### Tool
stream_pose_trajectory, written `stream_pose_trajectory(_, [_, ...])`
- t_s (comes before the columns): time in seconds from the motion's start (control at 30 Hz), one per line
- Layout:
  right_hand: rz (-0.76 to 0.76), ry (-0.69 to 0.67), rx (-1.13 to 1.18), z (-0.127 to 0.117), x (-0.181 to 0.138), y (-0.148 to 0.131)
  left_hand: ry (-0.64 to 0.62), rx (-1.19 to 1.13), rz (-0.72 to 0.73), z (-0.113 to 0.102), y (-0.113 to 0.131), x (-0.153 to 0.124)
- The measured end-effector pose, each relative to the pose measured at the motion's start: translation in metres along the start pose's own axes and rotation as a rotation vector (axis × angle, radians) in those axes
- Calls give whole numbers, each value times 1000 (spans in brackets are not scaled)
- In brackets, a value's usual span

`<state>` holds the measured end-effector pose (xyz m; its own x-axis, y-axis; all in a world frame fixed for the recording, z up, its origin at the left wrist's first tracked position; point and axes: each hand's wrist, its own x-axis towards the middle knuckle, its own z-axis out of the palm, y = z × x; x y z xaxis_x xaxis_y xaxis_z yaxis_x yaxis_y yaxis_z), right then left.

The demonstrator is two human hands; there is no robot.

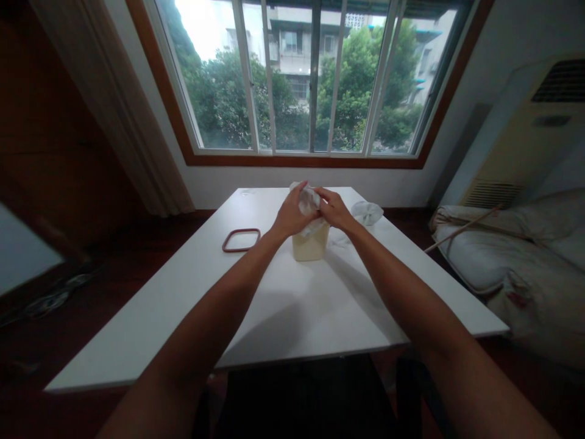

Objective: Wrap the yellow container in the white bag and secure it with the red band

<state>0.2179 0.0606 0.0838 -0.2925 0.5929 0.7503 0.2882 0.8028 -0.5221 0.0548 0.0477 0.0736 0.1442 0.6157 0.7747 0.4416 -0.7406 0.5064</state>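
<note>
A small cream-coloured bin (309, 246) stands upright on the white table, with a thin whitish plastic bag (311, 199) over its top. My left hand (293, 213) grips the bag at the left of the opening, thumb across the front and fingers up at the back. On the other side my right hand (334, 208) pinches the bag close to the rim. The two hands nearly meet above the bin, and the bin's opening is mostly hidden by the hands and bag. To the left lies a brown rounded-square ring (241, 240).
Another whitish plastic bag (367, 212), bunched up, lies on the table (183, 332) to the right. A small clear scrap (247, 192) is near the far left corner. Beyond the right edge are a covered seat (484, 244) and a thin stick (464, 228).
</note>
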Motion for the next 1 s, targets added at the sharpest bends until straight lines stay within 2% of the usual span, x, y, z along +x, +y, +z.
stream_pose_trajectory(0.07, [-19,-85,55,1,-6,-8,-23,10,-3,3,0,2])
stream_pose_trajectory(0.1, [-23,-85,63,0,-11,-9,-31,2,-22,2,-3,4])
stream_pose_trajectory(0.17, [-36,8,17,-3,-24,-8,2,-46,-73,-1,-10,9])
stream_pose_trajectory(0.23, [-63,146,-101,-5,-41,0,146,-141,-138,-9,-20,17])
stream_pose_trajectory(0.3, [-102,206,-240,-5,-57,11,367,-272,-222,-22,-32,27])
stream_pose_trajectory(0.4, [-147,150,-391,0,-76,27,661,-448,-351,-56,-56,41])
stream_pose_trajectory(0.47, [-133,118,-448,3,-83,32,821,-447,-438,-88,-76,41])
stream_pose_trajectory(0.53, [-109,107,-466,5,-86,35,925,-248,-480,-121,-97,31])
stream_pose_trajectory(0.6, [-86,115,-459,6,-87,35,961,-107,-497,-149,-116,7])
stream_pose_trajectory(0.63, [-76,120,-452,7,-88,35,871,181,-512,-160,-125,-8])
stream_pose_trajectory(0.7, [-56,128,-436,8,-89,35,785,322,-526,-173,-138,-44])
stream_pose_trajectory(0.73, [-48,131,-428,9,-89,35,686,387,-550,-176,-144,-62])
stream_pose_trajectory(0.77, [-41,132,-421,9,-90,35,432,597,-636,-176,-148,-79])
stream_pose_trajectory(0.8, [-34,132,-414,9,-90,35,351,640,-675,-175,-152,-93])
stream_pose_trajectory(0.87, [-26,136,-401,9,-92,36,244,714,-777,-169,-155,-113])
stream_pose_trajectory(0.9, [-25,141,-394,9,-93,36,232,743,-802,-166,-154,-117])
stream_pose_trajectory(0.97, [-25,156,-378,9,-94,37,227,860,-775,-159,-146,-117])
stream_pose_trajectory(1.0, [-25,165,-368,9,-94,37,252,920,-714,-155,-138,-113])
